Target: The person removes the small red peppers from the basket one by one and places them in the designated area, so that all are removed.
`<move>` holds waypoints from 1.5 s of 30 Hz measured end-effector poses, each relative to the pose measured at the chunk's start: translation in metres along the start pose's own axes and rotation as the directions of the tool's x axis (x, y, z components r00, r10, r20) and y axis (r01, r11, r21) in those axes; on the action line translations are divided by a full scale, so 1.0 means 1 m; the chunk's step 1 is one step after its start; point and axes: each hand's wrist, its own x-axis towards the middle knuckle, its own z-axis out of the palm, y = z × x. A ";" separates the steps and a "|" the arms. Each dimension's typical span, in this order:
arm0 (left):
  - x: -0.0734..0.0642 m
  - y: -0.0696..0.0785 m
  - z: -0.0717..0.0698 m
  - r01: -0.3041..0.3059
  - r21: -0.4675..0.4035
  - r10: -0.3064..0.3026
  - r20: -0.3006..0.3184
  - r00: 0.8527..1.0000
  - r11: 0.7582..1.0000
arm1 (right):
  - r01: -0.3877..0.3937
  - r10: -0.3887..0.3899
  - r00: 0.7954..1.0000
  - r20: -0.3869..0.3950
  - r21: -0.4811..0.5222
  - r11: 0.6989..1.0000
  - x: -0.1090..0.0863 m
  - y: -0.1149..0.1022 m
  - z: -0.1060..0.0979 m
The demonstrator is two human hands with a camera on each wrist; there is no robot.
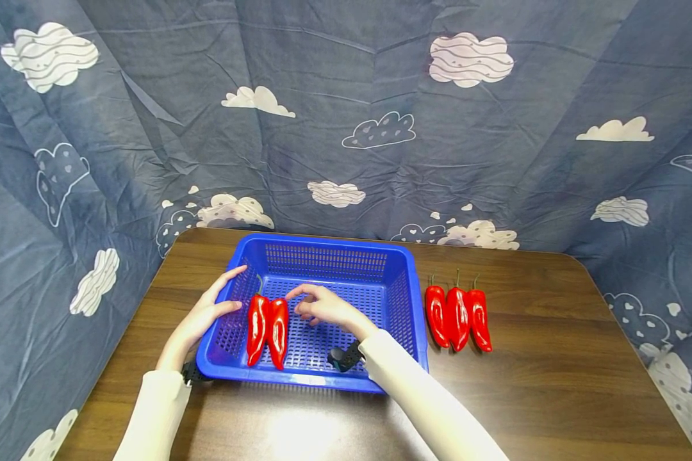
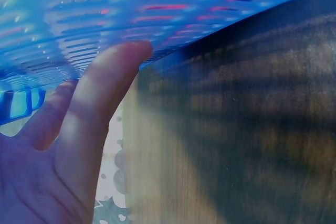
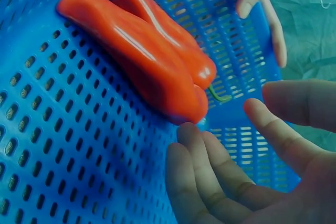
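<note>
Two glossy red peppers (image 1: pixel 268 331) lie side by side in the left part of a blue plastic basket (image 1: pixel 329 383). One shows a green stem in the right wrist view. My left hand (image 1: pixel 203 314) holds the basket's left rim, with digits over the edge and others against the outer slotted wall, as the left wrist view shows. Inside the basket, my right hand (image 1: pixel 325 307) hovers just right of the peppers with loosely bent fingers and nothing between them. In the right wrist view its fingertips (image 3: pixel 187 132) are at the end of the nearer pepper (image 3: pixel 142 59); contact is unclear.
Several more things lie about: to the basket's right, three red peppers (image 1: pixel 457 318) rest in a row on the brown wooden table (image 1: pixel 553 358), stems pointing away. A dark cloud-patterned curtain (image 1: pixel 375 83) hangs behind the table. Both wrists carry small black cameras.
</note>
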 end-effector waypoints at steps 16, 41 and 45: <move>0.000 0.000 0.000 -0.006 0.039 0.006 -0.001 1.000 0.999 | -0.089 0.093 0.993 0.068 -0.069 0.994 0.010 0.001 0.014; 0.000 0.000 0.000 -0.011 0.046 0.011 -0.003 1.000 0.999 | -0.065 0.077 0.995 0.058 -0.186 0.980 0.017 0.006 0.023; 0.001 -0.001 -0.001 -0.026 0.059 0.026 -0.004 1.000 0.998 | -0.027 0.029 1.000 0.009 -0.189 0.982 0.017 0.005 0.023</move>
